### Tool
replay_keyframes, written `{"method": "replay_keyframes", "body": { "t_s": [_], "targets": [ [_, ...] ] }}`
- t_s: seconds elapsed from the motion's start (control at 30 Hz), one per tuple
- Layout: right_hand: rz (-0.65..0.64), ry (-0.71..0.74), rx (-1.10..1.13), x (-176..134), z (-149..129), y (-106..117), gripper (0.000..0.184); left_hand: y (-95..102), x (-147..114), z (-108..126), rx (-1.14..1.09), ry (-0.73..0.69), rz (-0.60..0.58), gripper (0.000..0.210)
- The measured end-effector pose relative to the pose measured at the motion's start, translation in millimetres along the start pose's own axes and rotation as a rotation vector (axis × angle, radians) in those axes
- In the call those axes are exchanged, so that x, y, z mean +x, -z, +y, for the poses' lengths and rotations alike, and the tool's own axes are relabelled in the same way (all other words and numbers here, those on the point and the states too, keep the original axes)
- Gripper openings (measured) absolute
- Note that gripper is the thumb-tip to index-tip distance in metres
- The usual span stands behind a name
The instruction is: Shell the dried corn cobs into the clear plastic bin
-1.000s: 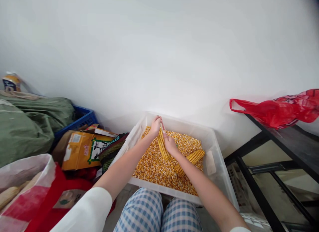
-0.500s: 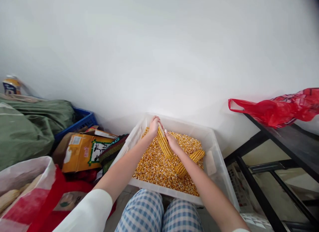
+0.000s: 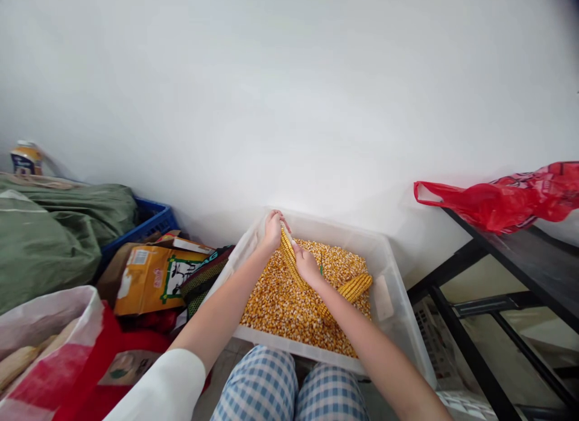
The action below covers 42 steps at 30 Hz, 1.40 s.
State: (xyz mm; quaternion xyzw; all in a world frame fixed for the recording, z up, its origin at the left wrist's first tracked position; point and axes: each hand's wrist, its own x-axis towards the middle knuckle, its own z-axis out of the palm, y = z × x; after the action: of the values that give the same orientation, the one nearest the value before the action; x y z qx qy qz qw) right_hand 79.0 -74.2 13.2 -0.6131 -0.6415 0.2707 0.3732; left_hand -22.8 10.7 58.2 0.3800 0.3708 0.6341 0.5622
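Observation:
My left hand [image 3: 273, 229] is closed round the upper end of a yellow ear of corn [image 3: 289, 257], which slants down toward the kernels. A pale bare strip shows along its upper right side. Against that side presses my right hand [image 3: 307, 266], its fingers curled. A thin green end [image 3: 321, 263] sticks out behind this hand; the rest of that slim object is hidden in the grip. Loose corn kernels [image 3: 275, 306] fill much of a translucent plastic tub [image 3: 398, 306]. Another ear [image 3: 356, 286] lies on them at the right, and one more [image 3: 324, 312] is partly hidden under my right forearm.
To the left are a yellow carton [image 3: 145, 279], a blue crate [image 3: 156, 219] under green cloth [image 3: 58, 228], and a red-and-white bag [image 3: 54, 373] holding ears. A black metal frame [image 3: 456, 336] with a red plastic bag [image 3: 502, 204] stands right. A white wall [image 3: 289, 95] rises behind.
Both hands and the ear have shifted slightly left. My right hand has moved down along the ear, and the green end now shows behind it.

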Motion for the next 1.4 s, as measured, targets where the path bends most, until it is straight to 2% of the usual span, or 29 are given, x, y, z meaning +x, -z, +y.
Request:
{"method": "replay_keyframes", "body": {
  "t_s": [0.13, 0.2, 0.3, 0.37, 0.43, 0.5, 0.6, 0.67, 0.77, 0.83, 0.93, 1.03, 1.1, 1.2, 1.27, 1.33, 1.4],
  "targets": [
    [0.018, -0.023, 0.012, -1.0, -0.6, -5.1, 0.067, 0.6, -0.7, 0.5, 0.014, 0.001, -0.009, 0.011],
    [0.041, -0.144, 0.097, 2.9, 4.2, -5.2, 0.063, -0.3, -2.3, 1.2, 0.016, 0.009, -0.02, 0.011],
    [0.057, -0.411, 0.269, 11.9, 17.6, 1.8, 0.063, -4.7, -5.4, 4.1, 0.017, 0.006, -0.061, 0.016],
    [0.03, -0.487, 0.329, 16.8, 26.9, 10.6, 0.065, -7.7, -6.2, 6.7, 0.013, -0.005, -0.076, 0.018],
    [-0.01, -0.435, 0.342, 18.9, 32.1, 19.0, 0.062, -8.5, -4.8, 8.9, 0.006, 0.015, -0.063, 0.02],
    [-0.087, -0.295, 0.344, 17.7, 31.2, 23.5, 0.058, -5.9, -1.4, 10.2, -0.002, 0.059, -0.041, 0.021],
    [-0.262, -0.059, 0.346, 11.2, 21.5, 20.7, 0.056, 1.6, 4.8, 9.9, -0.024, 0.086, 0.008, 0.02],
    [-0.274, 0.006, 0.295, 6.1, 14.8, 15.2, 0.057, 6.3, 7.9, 8.7, -0.044, 0.078, 0.038, 0.018],
    [-0.182, -0.02, 0.156, 1.9, 11.9, 6.9, 0.059, 9.0, 9.4, 7.0, -0.058, 0.046, 0.071, 0.016],
    [-0.124, -0.093, 0.149, 2.8, 14.8, 2.5, 0.059, 7.0, 7.0, 6.9, -0.05, 0.022, 0.063, 0.016],
    [-0.018, -0.298, 0.297, 7.6, 21.4, -0.5, 0.061, -1.1, -1.1, 7.2, -0.024, -0.029, -0.032, 0.016],
    [-0.077, -0.443, 0.485, 11.5, 25.1, 4.6, 0.063, -9.2, -7.6, 6.7, -0.01, -0.048, -0.115, 0.016],
    [-0.161, -0.408, 0.53, 11.8, 24.8, 12.0, 0.061, -9.9, -6.5, 6.1, -0.006, -0.018, -0.097, 0.016],
    [-0.267, -0.17, 0.451, 9.7, 22.1, 21.6, 0.053, -1.7, 3.2, 5.7, -0.024, 0.009, 0.01, 0.016],
    [-0.276, -0.024, 0.356, 8.1, 20.3, 22.6, 0.049, 7.1, 11.3, 5.4, -0.049, 0.013, 0.082, 0.015],
    [-0.258, 0.025, 0.292, 7.2, 20.1, 18.1, 0.049, 14.5, 17.0, 4.6, -0.059, 0.009, 0.129, 0.015],
    [-0.261, 0.009, 0.301, 7.6, 22.2, 9.9, 0.05, 18.0, 18.8, 3.5, -0.053, 0.0, 0.147, 0.013]
  ]
}}
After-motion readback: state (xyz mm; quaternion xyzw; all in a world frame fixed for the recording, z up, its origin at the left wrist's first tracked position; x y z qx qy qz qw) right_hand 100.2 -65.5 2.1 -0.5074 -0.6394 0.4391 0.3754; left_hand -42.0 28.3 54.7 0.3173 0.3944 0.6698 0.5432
